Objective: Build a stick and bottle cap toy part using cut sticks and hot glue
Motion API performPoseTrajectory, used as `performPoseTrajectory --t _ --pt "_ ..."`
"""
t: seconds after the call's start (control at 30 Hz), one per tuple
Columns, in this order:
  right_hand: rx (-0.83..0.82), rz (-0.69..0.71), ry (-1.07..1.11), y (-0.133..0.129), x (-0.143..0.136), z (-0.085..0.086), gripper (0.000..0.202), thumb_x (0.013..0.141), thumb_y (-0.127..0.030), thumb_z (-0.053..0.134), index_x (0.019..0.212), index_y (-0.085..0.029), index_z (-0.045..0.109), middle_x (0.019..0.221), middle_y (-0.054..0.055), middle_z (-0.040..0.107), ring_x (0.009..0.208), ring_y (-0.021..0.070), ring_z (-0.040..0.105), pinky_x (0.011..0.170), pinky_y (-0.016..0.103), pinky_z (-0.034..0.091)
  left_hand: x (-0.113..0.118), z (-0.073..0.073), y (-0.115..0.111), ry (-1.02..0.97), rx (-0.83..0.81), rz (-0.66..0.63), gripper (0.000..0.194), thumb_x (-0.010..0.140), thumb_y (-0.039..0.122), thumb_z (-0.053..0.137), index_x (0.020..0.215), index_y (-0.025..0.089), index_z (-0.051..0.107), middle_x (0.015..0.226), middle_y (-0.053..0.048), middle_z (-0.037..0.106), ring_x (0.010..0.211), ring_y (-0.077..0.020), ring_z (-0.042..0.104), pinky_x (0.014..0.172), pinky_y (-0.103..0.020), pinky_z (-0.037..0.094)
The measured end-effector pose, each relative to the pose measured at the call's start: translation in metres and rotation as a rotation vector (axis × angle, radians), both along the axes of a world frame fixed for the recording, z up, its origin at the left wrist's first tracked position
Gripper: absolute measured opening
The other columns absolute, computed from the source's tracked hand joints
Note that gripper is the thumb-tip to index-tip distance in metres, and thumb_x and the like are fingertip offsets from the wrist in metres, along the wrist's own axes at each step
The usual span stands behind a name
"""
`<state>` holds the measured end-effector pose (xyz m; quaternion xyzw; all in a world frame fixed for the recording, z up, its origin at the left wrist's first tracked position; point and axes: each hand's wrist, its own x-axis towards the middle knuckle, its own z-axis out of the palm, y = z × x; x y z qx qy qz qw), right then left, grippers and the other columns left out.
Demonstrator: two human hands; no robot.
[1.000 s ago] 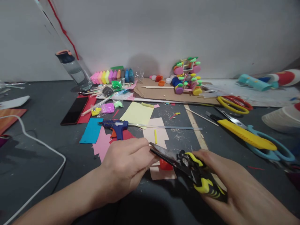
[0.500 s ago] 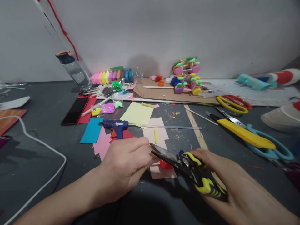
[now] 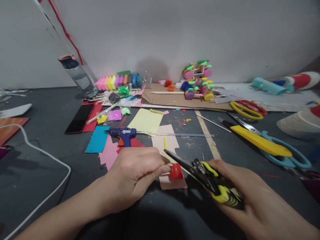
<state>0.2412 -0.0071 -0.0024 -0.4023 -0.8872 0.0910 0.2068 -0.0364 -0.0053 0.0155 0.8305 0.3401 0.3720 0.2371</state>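
Observation:
My left hand [image 3: 140, 176] is closed in a pinch near the middle of the table. The short end of a thin pale stick [image 3: 170, 165] peeks out at its fingertips; the rest is hidden in the fingers. My right hand [image 3: 250, 196] is wrapped round the black and yellow handles of a pair of snips [image 3: 200, 170]. Their dark blades point up and left, with the upper tip close to my left fingers. Under the blades, a small red piece [image 3: 176, 171] sits on pale pink paper [image 3: 173, 184]. A yellow strip [image 3: 165, 143] lies just beyond.
A blue glue gun [image 3: 127, 135] with a long clear glue stick lies ahead. Right of it are a yellow cutter knife [image 3: 260, 140] and blue-handled scissors [image 3: 297, 158]. A phone [image 3: 80, 118], a water bottle [image 3: 80, 76] and a white cable [image 3: 50, 154] occupy the left side.
The snips' blades have swung away from my left fingertips, tilting more steeply. The stick's end and more of the red piece now show. My left hand has barely moved.

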Motion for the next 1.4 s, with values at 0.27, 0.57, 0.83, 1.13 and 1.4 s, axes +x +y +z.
performPoseTrajectory --t 0.27,0.57,0.83,1.13,1.4 --pt "-0.064 0.014 -0.002 -0.001 -0.001 0.0 0.044 0.077 -0.023 0.056 0.12 -0.026 0.054 0.103 0.004 0.075 0.083 0.0235 0.074 0.063 0.028 0.062 -0.003 -0.002 0.002 -0.01 0.033 -0.006 0.027 0.1 0.013 0.05 0.075 0.014 0.061 0.066 0.0 0.059 0.062 -0.0104 0.053 0.057 -0.021 0.04" --pt "-0.09 0.006 -0.018 -0.005 0.003 0.002 0.033 0.075 -0.024 0.057 0.109 -0.026 0.058 0.096 0.005 0.074 0.078 0.0254 0.073 0.058 0.029 0.059 -0.003 -0.001 0.001 0.039 0.017 0.001 0.029 0.101 0.015 0.048 0.076 0.014 0.063 0.065 0.0 0.058 0.061 -0.0106 0.052 0.057 -0.021 0.039" --pt "-0.057 -0.033 0.035 -0.001 -0.002 -0.001 0.034 0.079 -0.026 0.057 0.112 -0.025 0.06 0.096 0.006 0.076 0.077 0.0253 0.074 0.059 0.029 0.06 0.0 0.006 0.0 -0.022 -0.039 0.001 0.025 0.101 0.016 0.051 0.081 0.013 0.067 0.072 -0.002 0.069 0.067 -0.0099 0.063 0.064 -0.018 0.046" --pt "-0.059 0.01 -0.027 -0.004 -0.005 0.001 0.042 0.08 -0.026 0.055 0.122 -0.026 0.049 0.102 0.005 0.074 0.083 0.0241 0.074 0.063 0.029 0.062 -0.003 0.004 0.001 -0.042 0.088 0.024 0.022 0.099 0.012 0.053 0.08 0.013 0.065 0.067 0.0 0.062 0.063 -0.0086 0.056 0.059 -0.018 0.041" --pt "-0.153 0.005 0.033 -0.004 -0.008 -0.003 0.018 0.085 -0.021 0.05 0.101 -0.026 0.055 0.084 0.0 0.071 0.066 0.0197 0.069 0.054 0.027 0.052 0.001 0.001 0.002 -0.025 0.155 0.066 0.027 0.098 0.012 0.054 0.071 0.015 0.059 0.061 0.003 0.051 0.057 -0.0083 0.047 0.054 -0.019 0.036"
